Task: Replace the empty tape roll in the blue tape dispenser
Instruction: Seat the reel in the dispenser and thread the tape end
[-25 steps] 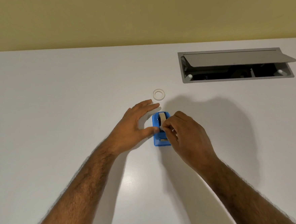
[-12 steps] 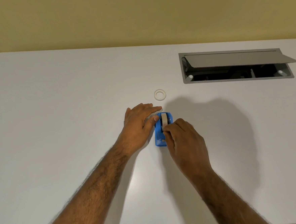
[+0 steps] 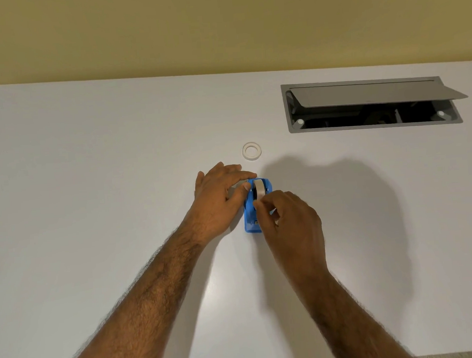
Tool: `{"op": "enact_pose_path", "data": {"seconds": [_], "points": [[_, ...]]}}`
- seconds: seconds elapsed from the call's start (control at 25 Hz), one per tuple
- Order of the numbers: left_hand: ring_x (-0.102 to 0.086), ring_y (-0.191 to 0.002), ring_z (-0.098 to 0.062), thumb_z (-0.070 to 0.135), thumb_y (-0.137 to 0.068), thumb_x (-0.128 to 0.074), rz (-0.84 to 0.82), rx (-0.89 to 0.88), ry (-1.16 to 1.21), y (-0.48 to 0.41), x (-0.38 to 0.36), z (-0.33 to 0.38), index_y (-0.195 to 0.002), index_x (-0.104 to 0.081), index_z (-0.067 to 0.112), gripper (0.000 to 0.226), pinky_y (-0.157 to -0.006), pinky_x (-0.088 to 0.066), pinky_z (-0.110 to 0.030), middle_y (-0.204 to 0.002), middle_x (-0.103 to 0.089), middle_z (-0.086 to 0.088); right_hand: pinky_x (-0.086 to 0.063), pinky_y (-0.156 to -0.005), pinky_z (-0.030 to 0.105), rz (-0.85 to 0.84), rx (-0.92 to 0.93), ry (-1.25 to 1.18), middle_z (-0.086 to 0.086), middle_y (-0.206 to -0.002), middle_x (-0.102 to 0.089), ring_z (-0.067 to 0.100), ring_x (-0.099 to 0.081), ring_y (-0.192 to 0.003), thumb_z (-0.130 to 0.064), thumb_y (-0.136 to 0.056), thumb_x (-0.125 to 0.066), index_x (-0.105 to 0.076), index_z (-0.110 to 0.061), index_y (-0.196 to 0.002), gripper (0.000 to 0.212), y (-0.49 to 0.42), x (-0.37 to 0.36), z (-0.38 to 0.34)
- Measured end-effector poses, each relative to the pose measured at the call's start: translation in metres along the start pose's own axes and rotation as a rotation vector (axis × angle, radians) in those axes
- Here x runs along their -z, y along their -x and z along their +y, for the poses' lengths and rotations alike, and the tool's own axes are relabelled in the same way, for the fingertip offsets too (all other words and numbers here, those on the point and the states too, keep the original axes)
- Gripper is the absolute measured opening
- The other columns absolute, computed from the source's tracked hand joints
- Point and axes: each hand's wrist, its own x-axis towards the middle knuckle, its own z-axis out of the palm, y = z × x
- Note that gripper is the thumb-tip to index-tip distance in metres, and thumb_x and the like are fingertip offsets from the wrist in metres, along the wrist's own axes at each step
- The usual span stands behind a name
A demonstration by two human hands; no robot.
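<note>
The blue tape dispenser (image 3: 251,219) stands on the white table (image 3: 90,189) at the centre. A whitish tape roll (image 3: 258,189) sits upright in its far end. My left hand (image 3: 219,199) rests against the dispenser's left side, thumb on its wall and index finger along its far end. My right hand (image 3: 290,219) is over the dispenser's near right part, thumb and forefinger pinched at the roll's near edge; the tape end itself is too small to make out. A thin empty tape ring (image 3: 251,151) lies flat on the table just beyond the dispenser.
An open grey cable hatch (image 3: 372,103) with a raised lid is set into the table at the back right. A yellow wall rises behind the table's far edge.
My left hand has closed in from spread fingers to bracing the dispenser's left side. My right hand's pinch has stayed at the roll, shifting slightly.
</note>
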Motion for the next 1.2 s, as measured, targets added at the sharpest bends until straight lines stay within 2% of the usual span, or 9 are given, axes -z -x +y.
{"op": "enact_pose_path", "data": {"seconds": [0.16, 0.36, 0.52, 0.68, 0.84, 0.96, 1.08, 1.2], "points": [[-0.024, -0.153, -0.020, 0.031, -0.106, -0.043, -0.002, 0.003, -0.007, 0.000, 0.001, 0.002, -0.133, -0.062, 0.036, 0.033, -0.124, -0.006, -0.057, -0.153, -0.050, 0.002, -0.041, -0.055, 0.017, -0.003, -0.142, -0.108, -0.002, -0.068, -0.065, 0.014, -0.060, -0.063, -0.023, -0.090, -0.063, -0.063, -0.015, -0.074, 0.018, -0.002, -0.002, -0.003], [-0.025, -0.152, -0.020, 0.032, -0.106, -0.041, 0.001, 0.005, -0.020, -0.001, -0.001, 0.002, -0.131, -0.062, 0.036, 0.033, -0.124, -0.006, -0.058, -0.152, -0.051, 0.003, -0.052, -0.061, 0.023, 0.057, -0.346, -0.265, -0.009, -0.074, -0.066, 0.010, -0.063, -0.069, -0.022, -0.089, -0.063, -0.064, -0.021, -0.079, 0.010, -0.004, -0.005, -0.016], [-0.027, -0.151, -0.021, 0.036, -0.105, -0.044, 0.004, 0.000, -0.035, -0.002, -0.002, 0.002, -0.132, -0.061, 0.034, 0.032, -0.124, -0.007, -0.058, -0.151, -0.051, 0.002, -0.043, -0.052, 0.008, 0.148, -0.459, -0.330, -0.014, -0.061, -0.060, 0.001, -0.060, -0.062, -0.030, -0.089, -0.064, -0.060, -0.022, -0.071, 0.020, -0.008, -0.003, -0.025], [-0.027, -0.151, -0.022, 0.035, -0.104, -0.046, 0.003, 0.003, -0.019, -0.002, -0.001, 0.002, -0.133, -0.061, 0.033, 0.033, -0.123, -0.007, -0.058, -0.151, -0.051, 0.001, -0.039, -0.054, 0.001, 0.168, -0.522, -0.323, -0.017, -0.062, -0.054, 0.002, -0.054, -0.055, -0.021, -0.089, -0.066, -0.056, -0.022, -0.073, 0.018, -0.008, -0.008, -0.034], [-0.025, -0.152, -0.022, 0.035, -0.105, -0.044, -0.013, 0.006, -0.015, -0.002, 0.000, 0.002, -0.134, -0.061, 0.033, 0.034, -0.124, -0.004, -0.057, -0.152, -0.050, 0.001, -0.039, -0.049, 0.004, 0.192, -0.537, -0.321, -0.019, -0.066, -0.051, 0.000, -0.052, -0.057, -0.024, -0.087, -0.067, -0.052, -0.024, -0.083, 0.016, -0.005, -0.011, -0.039], [-0.028, -0.150, -0.022, 0.034, -0.105, -0.043, -0.018, -0.005, -0.039, -0.003, 0.001, 0.002, -0.133, -0.062, 0.033, 0.034, -0.122, -0.007, -0.059, -0.150, -0.051, 0.001, -0.034, -0.048, 0.005, 0.151, -0.573, -0.304, -0.022, -0.066, -0.051, -0.002, -0.054, -0.057, -0.029, -0.087, -0.067, -0.051, -0.027, -0.088, 0.016, -0.008, -0.010, -0.039], [-0.026, -0.151, -0.022, 0.030, -0.107, -0.038, -0.016, 0.004, -0.020, -0.003, 0.001, 0.003, -0.132, -0.063, 0.032, 0.035, -0.123, -0.003, -0.058, -0.150, -0.051, 0.000, -0.037, -0.045, 0.007, 0.129, -0.614, -0.332, -0.020, -0.067, -0.054, 0.000, -0.056, -0.056, -0.024, -0.084, -0.069, -0.053, -0.026, -0.088, 0.017, -0.009, -0.009, -0.036], [-0.023, -0.153, -0.021, 0.043, -0.106, -0.033, -0.036, 0.031, 0.003, -0.003, 0.002, 0.006, -0.132, -0.062, 0.033, 0.040, -0.124, 0.000, -0.056, -0.153, -0.049, 0.001, -0.038, -0.038, 0.005, 0.115, -0.644, -0.361, -0.019, -0.069, -0.054, 0.000, -0.056, -0.054, -0.025, -0.082, -0.072, -0.053, -0.024, -0.089, 0.020, -0.008, -0.008, -0.033]]}}
